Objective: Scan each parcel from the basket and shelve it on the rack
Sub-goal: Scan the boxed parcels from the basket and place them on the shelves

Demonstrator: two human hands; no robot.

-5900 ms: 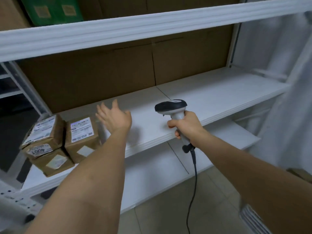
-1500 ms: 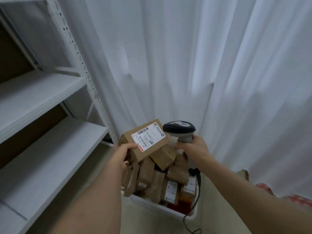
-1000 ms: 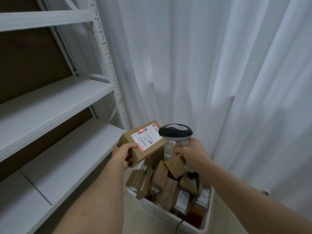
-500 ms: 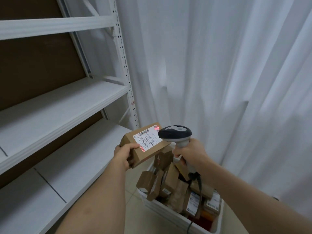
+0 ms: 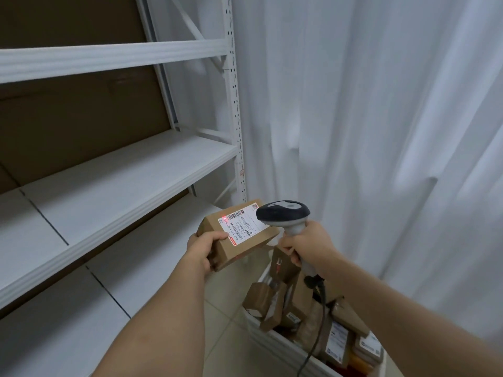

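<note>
The left hand (image 5: pixel 204 250) grips a small brown cardboard parcel (image 5: pixel 239 235) by its near left corner, thumb lying on top and fingers curled under, holding it in the air just above and to the left of the basket (image 5: pixel 275 346), out in front of the white metal rack (image 5: pixel 234 110). The parcel is tilted so its white shipping label (image 5: pixel 243 223) faces up and toward the scanner, which seems to be the reason for the corner grip: it leaves the barcodes uncovered. The right hand (image 5: pixel 310 247) is wrapped around the handle of a corded handheld barcode scanner (image 5: pixel 283 213), whose dark head hangs just beside the parcel's right edge, overlapping it in view and pointing left across the label. A red spot of scanner light (image 5: pixel 224 217) sits at the label's upper left corner, close to the long barcode, so the scan looks to be in progress rather than finished. The 2 hands are near each other but not touching. The basket below is crowded with more brown parcels (image 5: pixel 275 297), so plenty of the job remains. The 2 nearest shelf boards (image 5: pixel 122 172) show bare white surface here, and either would likely take this parcel next.
</note>
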